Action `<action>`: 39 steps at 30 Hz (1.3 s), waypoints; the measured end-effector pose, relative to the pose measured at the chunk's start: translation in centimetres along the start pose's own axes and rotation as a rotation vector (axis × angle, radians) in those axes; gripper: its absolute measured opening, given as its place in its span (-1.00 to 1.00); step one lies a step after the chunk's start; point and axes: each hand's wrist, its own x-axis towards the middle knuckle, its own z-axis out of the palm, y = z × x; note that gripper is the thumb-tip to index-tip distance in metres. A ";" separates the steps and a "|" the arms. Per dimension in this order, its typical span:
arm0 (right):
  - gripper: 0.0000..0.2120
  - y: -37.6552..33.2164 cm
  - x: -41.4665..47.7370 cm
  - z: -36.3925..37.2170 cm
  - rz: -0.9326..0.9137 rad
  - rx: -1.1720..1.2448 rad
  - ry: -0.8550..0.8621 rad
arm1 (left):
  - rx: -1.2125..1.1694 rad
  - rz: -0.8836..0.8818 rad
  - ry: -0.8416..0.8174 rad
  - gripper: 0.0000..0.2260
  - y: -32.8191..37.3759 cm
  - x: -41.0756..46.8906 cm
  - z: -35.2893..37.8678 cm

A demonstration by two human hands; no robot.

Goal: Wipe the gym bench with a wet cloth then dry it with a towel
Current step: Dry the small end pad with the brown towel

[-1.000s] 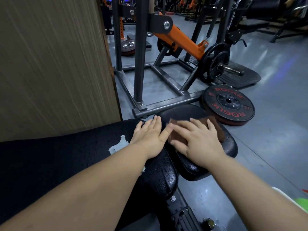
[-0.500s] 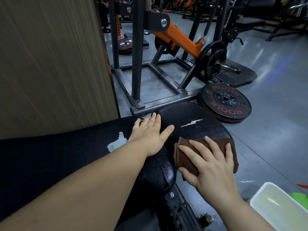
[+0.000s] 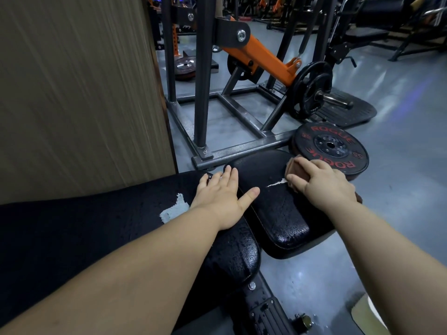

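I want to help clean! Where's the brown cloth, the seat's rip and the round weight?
brown cloth (image 3: 293,166), head view, its uncovered far corner.
rip (image 3: 277,183), head view, middle of the white tear.
round weight (image 3: 331,145), head view, its centre hub.

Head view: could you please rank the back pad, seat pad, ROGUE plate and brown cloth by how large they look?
1. back pad
2. seat pad
3. ROGUE plate, which lies farther from the camera and so looks smaller
4. brown cloth, mostly hidden under the right hand, so its full extent is unsure
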 end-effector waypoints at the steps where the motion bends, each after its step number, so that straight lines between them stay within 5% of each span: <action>1: -0.50 -0.1 0.8 0.0 0.009 0.010 -0.011 | 0.005 -0.003 0.003 -0.25 0.0 0.0 0.0; 14: -0.54 -0.4 -4.3 1.8 0.122 0.066 0.210 | 0.020 -0.008 0.020 -0.27 -0.1 0.1 0.3; 24: -0.47 -3.4 -15.7 8.6 0.072 0.940 0.535 | 0.050 0.297 0.046 -0.45 3.4 -0.6 0.5; 31: -0.42 -3.4 -14.8 9.5 0.059 1.024 0.501 | 0.065 0.319 0.057 -0.44 4.3 -0.5 1.4; 39: -0.29 0.4 -9.2 7.2 0.214 1.024 0.658 | 0.054 0.310 0.036 -0.45 4.2 -0.4 1.4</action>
